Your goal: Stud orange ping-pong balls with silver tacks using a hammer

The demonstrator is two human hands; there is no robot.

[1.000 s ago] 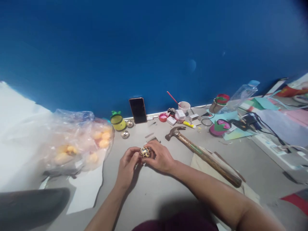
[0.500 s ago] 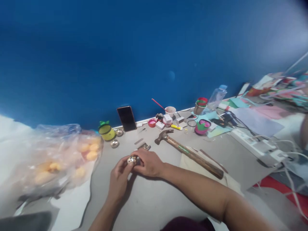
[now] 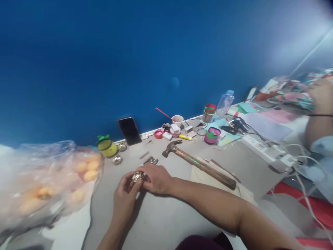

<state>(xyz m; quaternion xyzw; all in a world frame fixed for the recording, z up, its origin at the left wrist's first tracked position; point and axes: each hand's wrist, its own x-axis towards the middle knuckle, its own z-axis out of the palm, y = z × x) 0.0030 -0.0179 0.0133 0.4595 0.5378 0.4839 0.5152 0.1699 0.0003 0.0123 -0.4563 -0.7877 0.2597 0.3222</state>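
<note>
A small, shiny, silver ball with mirror-like facets (image 3: 137, 176) is between my two hands, low over the table. My left hand (image 3: 125, 191) is closed round its left side, thumb in front. From the right, my right hand (image 3: 159, 180) has its fingers pressed against the same ball; any small piece in its fingertips is hidden. Just behind the right hand lies a dark flat piece with shiny bits (image 3: 151, 160). Two more silver balls stand farther back, a nearer one (image 3: 117, 159) and a farther one (image 3: 122, 147). A claw hammer (image 3: 200, 164) rests right of my hands.
Plastic bags with yellow-orange things (image 3: 85, 166) fill the left side. Along the wall stand a yellow pot (image 3: 107, 148), a phone (image 3: 129, 131), a white cup (image 3: 177, 119) and a clear bottle (image 3: 225, 104). A power strip (image 3: 267, 152) lies right, near another person's arm (image 3: 321, 114).
The view has shifted, so most things sit farther left. Both hands stay on the ball, which appears slightly turned. Another person's arm has come farther into view at the right.
</note>
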